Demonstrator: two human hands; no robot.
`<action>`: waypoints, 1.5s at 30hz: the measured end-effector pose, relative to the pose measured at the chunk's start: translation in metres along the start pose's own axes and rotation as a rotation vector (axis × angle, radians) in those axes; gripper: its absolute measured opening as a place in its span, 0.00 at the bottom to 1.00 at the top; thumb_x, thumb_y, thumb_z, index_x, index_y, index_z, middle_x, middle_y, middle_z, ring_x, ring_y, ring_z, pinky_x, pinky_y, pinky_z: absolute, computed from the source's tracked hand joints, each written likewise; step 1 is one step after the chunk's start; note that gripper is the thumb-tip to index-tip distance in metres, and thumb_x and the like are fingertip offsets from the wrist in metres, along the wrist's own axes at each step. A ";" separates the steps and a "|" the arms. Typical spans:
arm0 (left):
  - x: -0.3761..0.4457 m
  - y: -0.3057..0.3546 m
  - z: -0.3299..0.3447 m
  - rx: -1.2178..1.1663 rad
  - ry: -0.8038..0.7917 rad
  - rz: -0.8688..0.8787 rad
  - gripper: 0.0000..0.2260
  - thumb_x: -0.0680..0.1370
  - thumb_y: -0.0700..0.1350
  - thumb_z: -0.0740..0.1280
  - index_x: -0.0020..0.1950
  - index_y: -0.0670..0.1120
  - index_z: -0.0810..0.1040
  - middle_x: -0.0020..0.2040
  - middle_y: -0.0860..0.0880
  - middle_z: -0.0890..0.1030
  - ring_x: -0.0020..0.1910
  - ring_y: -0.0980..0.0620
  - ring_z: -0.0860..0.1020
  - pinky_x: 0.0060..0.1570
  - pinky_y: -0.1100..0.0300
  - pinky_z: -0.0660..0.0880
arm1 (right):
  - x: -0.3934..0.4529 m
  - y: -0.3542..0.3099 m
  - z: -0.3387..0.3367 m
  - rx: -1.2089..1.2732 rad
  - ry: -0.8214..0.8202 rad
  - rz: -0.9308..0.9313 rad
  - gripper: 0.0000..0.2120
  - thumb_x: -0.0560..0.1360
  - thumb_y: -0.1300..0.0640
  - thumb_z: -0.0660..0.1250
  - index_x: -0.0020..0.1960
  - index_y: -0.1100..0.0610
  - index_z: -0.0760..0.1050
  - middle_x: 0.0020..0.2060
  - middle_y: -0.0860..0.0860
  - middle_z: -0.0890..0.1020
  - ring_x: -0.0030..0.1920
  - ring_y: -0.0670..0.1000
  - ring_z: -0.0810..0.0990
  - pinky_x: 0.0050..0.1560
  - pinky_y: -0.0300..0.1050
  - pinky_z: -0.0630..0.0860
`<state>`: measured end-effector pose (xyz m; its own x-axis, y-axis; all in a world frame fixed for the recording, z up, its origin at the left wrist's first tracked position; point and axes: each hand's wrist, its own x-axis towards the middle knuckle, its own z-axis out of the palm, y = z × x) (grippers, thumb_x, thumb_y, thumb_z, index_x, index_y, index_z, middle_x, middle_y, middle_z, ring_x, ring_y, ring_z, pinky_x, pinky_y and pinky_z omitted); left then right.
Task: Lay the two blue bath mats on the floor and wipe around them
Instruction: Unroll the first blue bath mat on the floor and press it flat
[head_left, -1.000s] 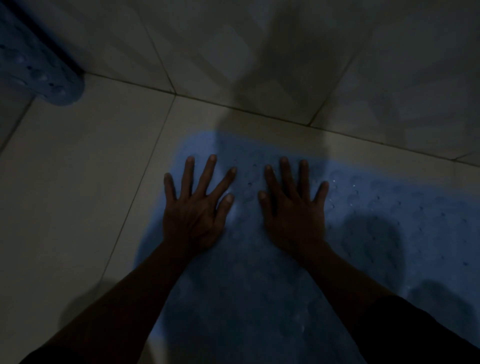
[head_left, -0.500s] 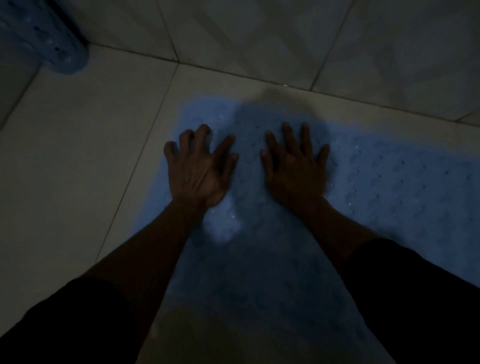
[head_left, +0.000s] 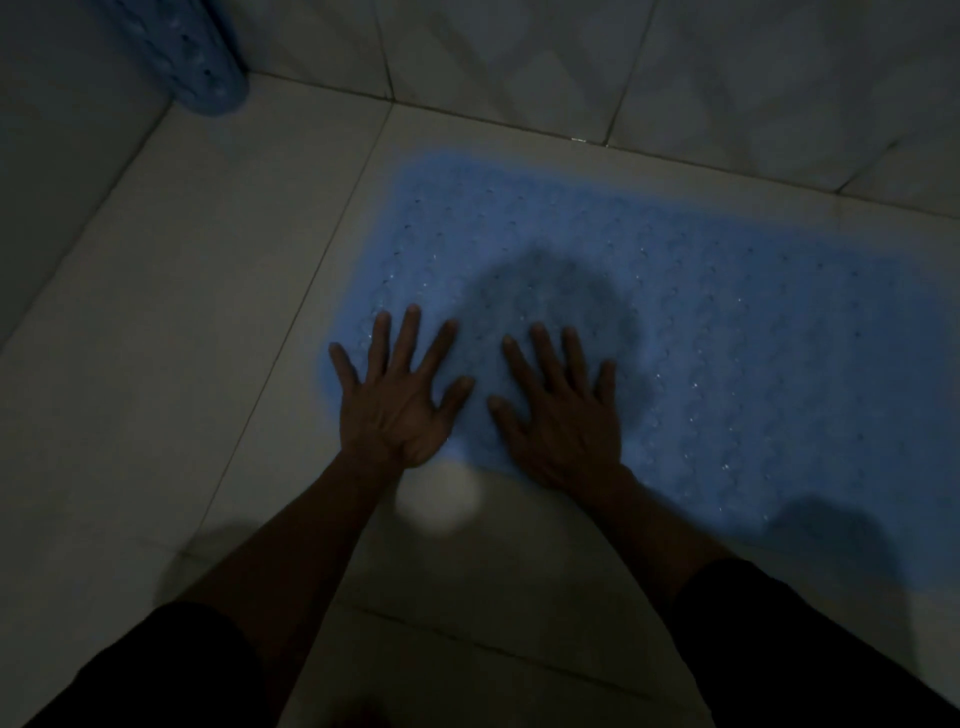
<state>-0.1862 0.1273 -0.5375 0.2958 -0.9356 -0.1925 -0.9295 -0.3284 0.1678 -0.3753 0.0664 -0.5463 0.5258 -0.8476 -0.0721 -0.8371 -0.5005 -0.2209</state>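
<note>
Two bare forearms are visible, each ending in a bare hand. The left hand (head_left: 397, 405) and right hand (head_left: 563, 415) carry no gloves, rings, watch or bands that the dim lighting allows to be made out. Both arms emerge from dark sleeves, black or near black, ending partway along the forearm: left sleeve (head_left: 171, 670), right sleeve (head_left: 810, 654). Fabric is plain; no pattern, seam or marking is discernible in the low light.

One blue bath mat (head_left: 727, 332) lies flat on the tiled floor (head_left: 156, 364) — a second mat (head_left: 202, 57) stands rolled in the corner.
</note>
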 end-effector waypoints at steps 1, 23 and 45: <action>-0.002 0.000 0.001 0.004 0.007 -0.001 0.31 0.79 0.70 0.43 0.79 0.64 0.37 0.81 0.53 0.38 0.79 0.47 0.35 0.72 0.30 0.37 | -0.002 0.001 0.000 -0.004 0.011 -0.002 0.32 0.77 0.33 0.50 0.79 0.41 0.50 0.80 0.46 0.51 0.79 0.55 0.46 0.74 0.68 0.48; -0.006 0.015 -0.009 0.025 -0.117 -0.074 0.31 0.79 0.69 0.38 0.79 0.60 0.34 0.80 0.51 0.33 0.78 0.46 0.32 0.73 0.33 0.34 | -0.003 0.010 -0.012 0.036 -0.114 -0.072 0.27 0.81 0.38 0.47 0.79 0.40 0.49 0.80 0.48 0.48 0.79 0.54 0.42 0.74 0.68 0.46; -0.001 0.275 0.057 0.066 0.010 0.344 0.30 0.79 0.70 0.45 0.79 0.64 0.39 0.81 0.52 0.39 0.80 0.43 0.37 0.69 0.26 0.40 | -0.118 0.232 -0.050 0.069 0.010 0.613 0.31 0.78 0.31 0.43 0.77 0.37 0.38 0.79 0.43 0.39 0.77 0.54 0.31 0.73 0.70 0.37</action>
<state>-0.4547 0.0449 -0.5464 -0.0354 -0.9914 -0.1260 -0.9873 0.0152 0.1582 -0.6393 0.0409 -0.5403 -0.0502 -0.9792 -0.1967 -0.9745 0.0911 -0.2048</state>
